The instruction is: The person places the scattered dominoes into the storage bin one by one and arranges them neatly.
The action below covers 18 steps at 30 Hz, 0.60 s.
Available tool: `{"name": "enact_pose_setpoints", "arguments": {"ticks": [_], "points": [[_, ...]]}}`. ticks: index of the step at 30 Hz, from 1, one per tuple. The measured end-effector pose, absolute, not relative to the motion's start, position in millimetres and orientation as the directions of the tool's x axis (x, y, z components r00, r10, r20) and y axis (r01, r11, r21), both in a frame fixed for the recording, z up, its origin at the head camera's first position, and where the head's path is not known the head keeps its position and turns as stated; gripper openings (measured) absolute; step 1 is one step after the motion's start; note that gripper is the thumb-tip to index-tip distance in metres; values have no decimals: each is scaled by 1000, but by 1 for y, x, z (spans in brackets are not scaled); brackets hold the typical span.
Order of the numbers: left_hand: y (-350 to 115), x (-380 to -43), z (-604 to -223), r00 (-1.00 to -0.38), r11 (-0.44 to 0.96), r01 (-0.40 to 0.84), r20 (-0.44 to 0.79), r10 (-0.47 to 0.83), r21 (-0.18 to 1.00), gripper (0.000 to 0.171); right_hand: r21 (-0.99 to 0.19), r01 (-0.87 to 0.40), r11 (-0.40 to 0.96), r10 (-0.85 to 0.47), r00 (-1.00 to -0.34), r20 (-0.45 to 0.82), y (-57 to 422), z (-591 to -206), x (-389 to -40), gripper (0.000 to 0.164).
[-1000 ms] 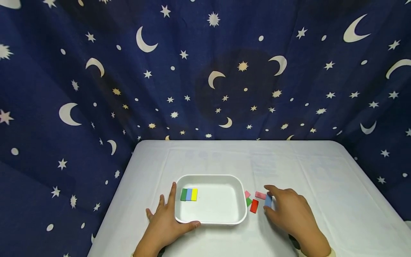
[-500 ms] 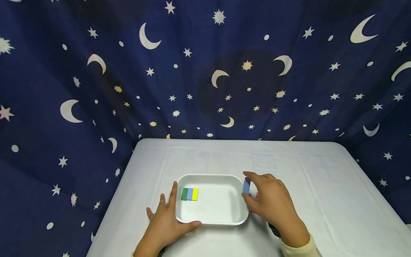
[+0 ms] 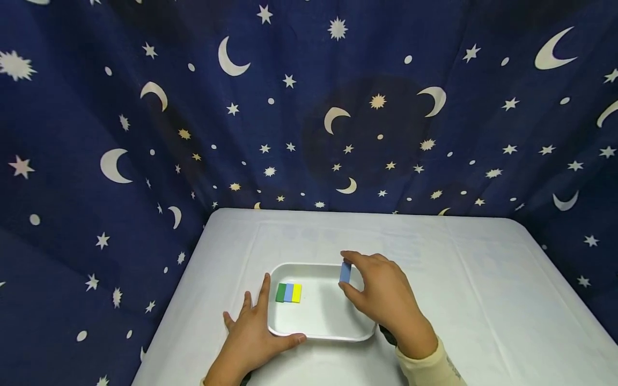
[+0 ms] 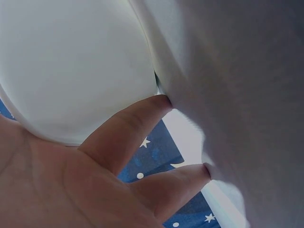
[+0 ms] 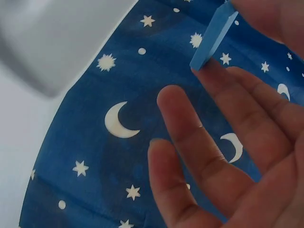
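While your right hand [image 3: 386, 292] pinches a small blue rectangular block [image 3: 345, 272] by its ends (wood or plastic, cannot tell) above the shallow white round-cornered tray [image 3: 323, 319], your left hand [image 3: 253, 329], spread wide, rests against the tray's edge. Judgement: lower level, grip clear of the green-blue-yellow row of flat rectangular blocks [image 3: 289, 293] right of your left hand.

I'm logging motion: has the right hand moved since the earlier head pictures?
Yes: against the white table, the right hand has moved left, from beside the tray to over its right end.
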State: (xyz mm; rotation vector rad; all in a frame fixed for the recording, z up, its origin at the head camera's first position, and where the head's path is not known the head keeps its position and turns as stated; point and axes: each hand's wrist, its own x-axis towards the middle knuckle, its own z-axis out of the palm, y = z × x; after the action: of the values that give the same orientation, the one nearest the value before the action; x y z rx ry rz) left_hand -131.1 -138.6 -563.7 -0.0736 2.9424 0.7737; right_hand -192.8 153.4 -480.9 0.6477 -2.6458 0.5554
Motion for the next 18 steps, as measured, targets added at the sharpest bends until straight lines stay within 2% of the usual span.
{"name": "enact_pose_setpoints", "arguments": {"ticks": [11,18], "points": [[-137,-127,-565,-996,874,-52,-84,-13,483,157,-296,-510,808,-383,-835,394,125,-485,-202,58],[-138,-127,-565,-997,876,-45,-72,-12,481,155,-301,-550,779,-420,-814,401,107,-491,-208,61]]}}
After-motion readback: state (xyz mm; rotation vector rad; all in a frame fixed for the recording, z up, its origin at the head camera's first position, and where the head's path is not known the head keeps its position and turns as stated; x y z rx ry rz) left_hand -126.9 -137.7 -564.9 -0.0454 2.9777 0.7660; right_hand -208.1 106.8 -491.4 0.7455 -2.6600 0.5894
